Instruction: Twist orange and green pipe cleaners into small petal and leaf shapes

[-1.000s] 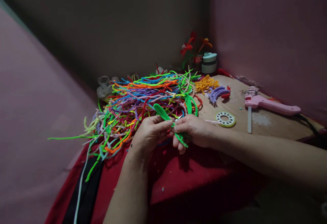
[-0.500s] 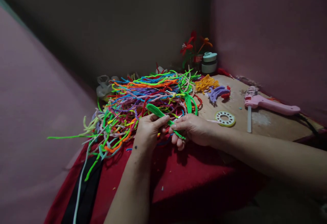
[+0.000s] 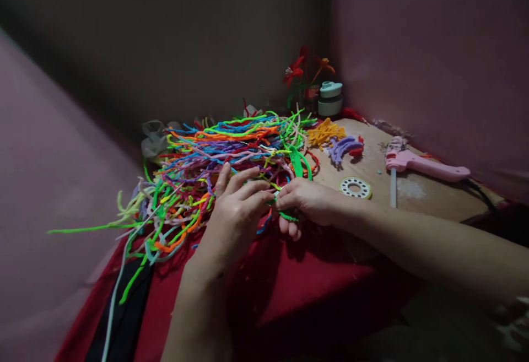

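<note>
green pipe cleaner (image 3: pixel 288 217) pinched over red cloth (image 3: pixel 314 290), pink walls (image 3: pixel 433 48).

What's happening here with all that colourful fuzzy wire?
A person sits at a low wooden table and works a bright green fuzzy pipe cleaner between both bare hands. The right hand pinches it; the left hand meets it there with fingers spread. Behind the hands lies a big tangled heap of multicoloured pipe cleaners on a red cloth. Farther right sit a pink glue gun and a round white perforated disc.
</note>
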Available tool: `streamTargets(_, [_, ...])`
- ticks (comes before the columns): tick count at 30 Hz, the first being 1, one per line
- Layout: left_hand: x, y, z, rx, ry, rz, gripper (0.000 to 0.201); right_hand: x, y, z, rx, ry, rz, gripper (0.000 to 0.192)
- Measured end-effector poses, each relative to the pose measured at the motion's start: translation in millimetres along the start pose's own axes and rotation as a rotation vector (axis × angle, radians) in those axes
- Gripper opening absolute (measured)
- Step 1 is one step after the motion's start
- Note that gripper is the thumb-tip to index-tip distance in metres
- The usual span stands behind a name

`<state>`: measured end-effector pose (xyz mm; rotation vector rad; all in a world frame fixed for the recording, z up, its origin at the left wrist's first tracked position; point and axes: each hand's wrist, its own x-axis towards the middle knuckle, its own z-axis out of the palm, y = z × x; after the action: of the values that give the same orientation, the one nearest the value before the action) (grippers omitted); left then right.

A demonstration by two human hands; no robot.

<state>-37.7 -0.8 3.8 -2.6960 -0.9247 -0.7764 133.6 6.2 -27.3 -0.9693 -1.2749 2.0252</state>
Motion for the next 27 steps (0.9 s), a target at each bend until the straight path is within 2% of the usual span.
streamTargets(2, [-0.8, 0.0, 4.6, -0.004, -0.07, 0.02, 0.01, -0.1, -0.3, -0.6, -0.05, -0.012, 0.006, 0.016])
streamTargets(8, [-3.7, -0.2, 10.2, 0.004, -0.176, 0.029, 0.015, -2.3, -4.3, -3.1, -0.217, -0.038, 0.025, 0.018])
streamTargets(17, [-2.9, 6.3, 9.3, 0.035, -0.29, 0.043, 0.025, -2.3, -10.7, -11.5, -0.326, -0.108, 0.082, 0.014])
streamTargets(23, [-2.7, 6.2, 7.1, 0.024, -0.214, -0.047, 0.023, -4.1, -12.1, -14.7, -0.285, -0.067, -0.023, 0.008])
streamTargets(27, [-4.1, 1.7, 7.8, 0.048, -0.108, -0.175, 0.023, -3.2, -13.0, -14.7, -0.28, 0.044, -0.049, 0.007])
